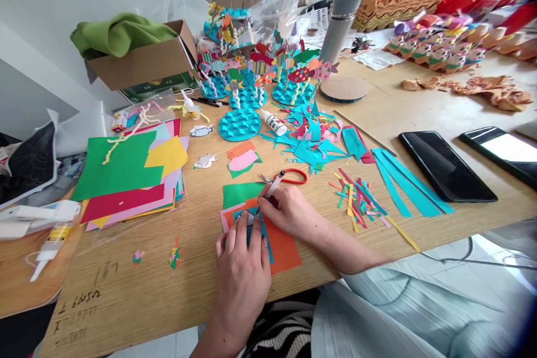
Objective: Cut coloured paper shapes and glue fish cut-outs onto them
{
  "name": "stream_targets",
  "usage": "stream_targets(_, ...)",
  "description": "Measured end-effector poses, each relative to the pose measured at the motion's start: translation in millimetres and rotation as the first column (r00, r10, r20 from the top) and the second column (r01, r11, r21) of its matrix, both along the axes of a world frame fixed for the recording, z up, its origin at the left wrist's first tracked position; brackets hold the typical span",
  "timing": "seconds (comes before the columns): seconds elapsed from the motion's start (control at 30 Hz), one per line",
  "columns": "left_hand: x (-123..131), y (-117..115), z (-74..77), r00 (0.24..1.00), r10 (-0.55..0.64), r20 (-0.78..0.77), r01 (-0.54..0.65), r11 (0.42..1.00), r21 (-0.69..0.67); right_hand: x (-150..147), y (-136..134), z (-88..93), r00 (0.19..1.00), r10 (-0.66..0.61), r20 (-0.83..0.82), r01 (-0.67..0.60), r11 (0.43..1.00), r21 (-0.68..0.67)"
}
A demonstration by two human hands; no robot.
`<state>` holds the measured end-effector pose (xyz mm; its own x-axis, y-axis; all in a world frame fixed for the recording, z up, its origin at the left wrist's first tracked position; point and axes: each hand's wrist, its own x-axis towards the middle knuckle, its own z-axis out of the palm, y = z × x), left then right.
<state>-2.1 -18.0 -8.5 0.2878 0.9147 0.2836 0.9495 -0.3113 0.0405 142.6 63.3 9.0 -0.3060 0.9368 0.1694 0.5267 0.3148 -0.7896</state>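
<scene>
My left hand lies flat with fingers spread on a small stack of paper near the table's front edge: an orange sheet, a blue piece and a pink piece under a white fish cutout. My right hand is closed around a thin pen-like tool, its tip touching the fish cutout. A green sheet lies just behind the stack. Red-handled scissors rest right behind my right hand.
A pile of coloured paper sheets lies to the left, with glue tubes at the far left. Blue scraps, coloured strips, a glue bottle, paper fish displays, two phones and a cardboard box fill the table.
</scene>
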Motion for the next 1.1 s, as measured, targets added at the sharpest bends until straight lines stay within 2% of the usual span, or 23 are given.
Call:
stream_targets(0.5,0.2,0.7,-0.1,1.0,0.004,0.002,-0.004,1.0,-0.019,2.6,0.8,-0.1,0.998,-0.065,-0.002,0.065,0.998,0.007)
stream_targets(1.1,1.4,-0.3,-0.5,1.0,0.025,-0.013,-0.025,0.999,-0.037,4.7,0.2,-2.6,0.997,-0.073,-0.027,0.073,0.997,0.006)
